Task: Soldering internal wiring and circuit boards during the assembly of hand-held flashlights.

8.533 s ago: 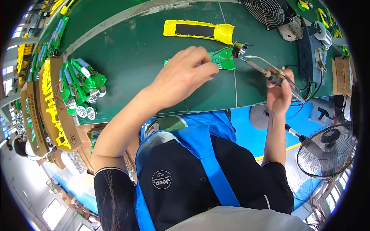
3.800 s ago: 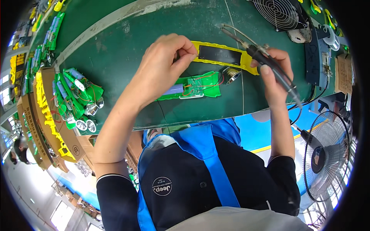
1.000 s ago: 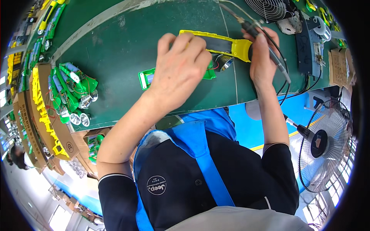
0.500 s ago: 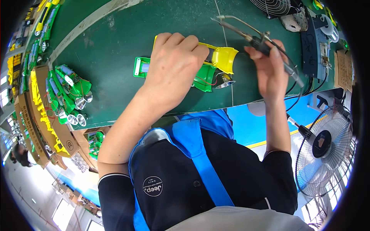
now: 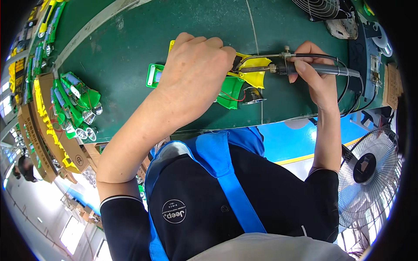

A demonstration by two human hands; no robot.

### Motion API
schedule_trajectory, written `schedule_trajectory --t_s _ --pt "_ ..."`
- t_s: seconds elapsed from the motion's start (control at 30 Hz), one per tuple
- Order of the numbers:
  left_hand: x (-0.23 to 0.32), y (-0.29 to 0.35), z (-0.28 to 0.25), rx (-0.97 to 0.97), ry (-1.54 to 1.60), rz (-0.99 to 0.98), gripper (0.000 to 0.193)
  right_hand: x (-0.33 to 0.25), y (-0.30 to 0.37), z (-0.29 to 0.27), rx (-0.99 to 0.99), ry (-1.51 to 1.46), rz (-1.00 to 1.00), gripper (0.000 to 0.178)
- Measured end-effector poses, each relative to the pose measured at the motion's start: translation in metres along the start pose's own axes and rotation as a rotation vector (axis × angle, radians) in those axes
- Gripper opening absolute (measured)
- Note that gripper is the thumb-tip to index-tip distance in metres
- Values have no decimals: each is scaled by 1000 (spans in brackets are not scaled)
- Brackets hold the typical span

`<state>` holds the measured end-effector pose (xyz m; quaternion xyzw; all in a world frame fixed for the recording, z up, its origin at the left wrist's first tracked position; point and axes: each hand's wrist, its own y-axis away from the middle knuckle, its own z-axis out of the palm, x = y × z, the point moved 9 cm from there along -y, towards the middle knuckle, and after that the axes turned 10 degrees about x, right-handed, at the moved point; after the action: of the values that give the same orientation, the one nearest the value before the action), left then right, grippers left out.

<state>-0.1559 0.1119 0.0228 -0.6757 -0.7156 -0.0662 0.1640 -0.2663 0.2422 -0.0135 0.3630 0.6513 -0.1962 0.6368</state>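
My left hand is closed over a yellow plastic flashlight shell half, its fingertips hidden from view. In my right hand is a soldering iron with a thin solder-feed tube along its top. The iron's tip reaches over the yellow shell, close to my left fingers; whether it touches cannot be made out. Below the yellow shell lies a green shell half with a red wire and a light-blue cylindrical cell at its left end. A silver reflector cup sits at the green shell's right end.
Several green flashlight halves with reflectors are piled at the left. Cardboard boxes holding yellow parts stand beside the bench. A soldering station with a solder spool and a small fan are at the far right. A standing fan is lower right.
The soldering iron has swung down to lie level, its tip coming left over the yellow shell. My right hand has moved slightly right; my left hand stays on the shell.
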Motion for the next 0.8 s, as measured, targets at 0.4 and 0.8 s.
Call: schedule_trajectory --t_s 0.4,0.8 --pt "2 0 0 18 -25 -16 9 -1 7 2 9 20 -28 21" --pt "5 0 -3 70 -54 42 6 2 21 -19 192 -113 -102 28"
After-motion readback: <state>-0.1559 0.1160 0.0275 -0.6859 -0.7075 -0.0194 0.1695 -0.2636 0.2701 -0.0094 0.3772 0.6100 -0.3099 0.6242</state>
